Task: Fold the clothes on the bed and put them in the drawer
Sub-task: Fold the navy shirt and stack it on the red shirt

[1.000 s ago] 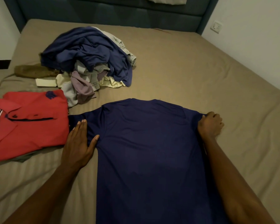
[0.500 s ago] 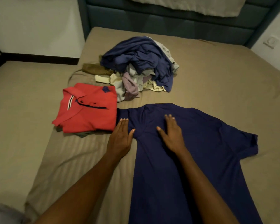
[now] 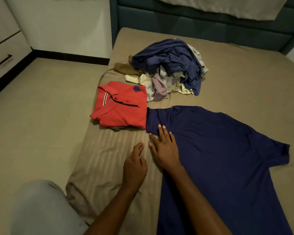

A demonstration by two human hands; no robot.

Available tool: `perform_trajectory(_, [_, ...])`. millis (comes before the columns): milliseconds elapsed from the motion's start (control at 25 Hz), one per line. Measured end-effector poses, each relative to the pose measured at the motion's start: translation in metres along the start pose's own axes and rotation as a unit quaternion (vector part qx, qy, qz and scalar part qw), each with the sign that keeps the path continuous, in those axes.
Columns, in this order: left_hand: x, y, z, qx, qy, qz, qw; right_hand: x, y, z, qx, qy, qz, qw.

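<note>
— Two hands on the bed [image 3: 236, 78], yes? Which one has the shirt?

— Neither grips anything. My right hand [image 3: 165, 150] lies flat with straight, spread fingers at the left edge of the navy T-shirt [image 3: 219, 150], fingertips resting on its left sleeve, just below the middle of the frame. My left hand [image 3: 134, 165] sits just beside it on the bare sheet, fingers loosely curled, holding nothing.

— And where is the shirt itself?

— Spread out flat across the lower right of the frame, its right sleeve sticking out toward the right edge, its left sleeve touching the folded red polo shirt [image 3: 120, 107].

— What about the rest of the clothes?

— That red polo sits left of centre, on top of something grey-green I can't make out. Behind it, upper centre, is the unfolded heap of clothes [image 3: 170, 65], a blue garment on top. A drawer [image 3: 2, 56] with a dark handle shows at the upper left edge, closed.
</note>
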State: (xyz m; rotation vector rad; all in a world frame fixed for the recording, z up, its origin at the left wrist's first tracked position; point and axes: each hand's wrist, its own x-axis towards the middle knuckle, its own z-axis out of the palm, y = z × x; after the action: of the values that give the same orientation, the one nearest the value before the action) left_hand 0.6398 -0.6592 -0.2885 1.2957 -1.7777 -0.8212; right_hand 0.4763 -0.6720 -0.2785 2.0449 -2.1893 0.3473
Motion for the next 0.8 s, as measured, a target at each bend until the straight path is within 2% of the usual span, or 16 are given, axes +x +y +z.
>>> perform_trajectory(240, [-0.012,0.005,-0.006,-0.016,-0.002,-0.015,1.0,0.032,-0.006,-0.008,-0.018,-0.082,0.006,0.996])
perform_trajectory(600, [-0.015,0.004,-0.009,-0.021,0.012,-0.021,0.999,-0.003,-0.016,-0.004,-0.069,-0.058,0.07,0.993])
perform_trajectory(800, [-0.015,0.0,-0.006,-0.021,0.002,-0.018,1.0,0.063,-0.013,-0.001,-0.059,-0.154,0.084,0.983])
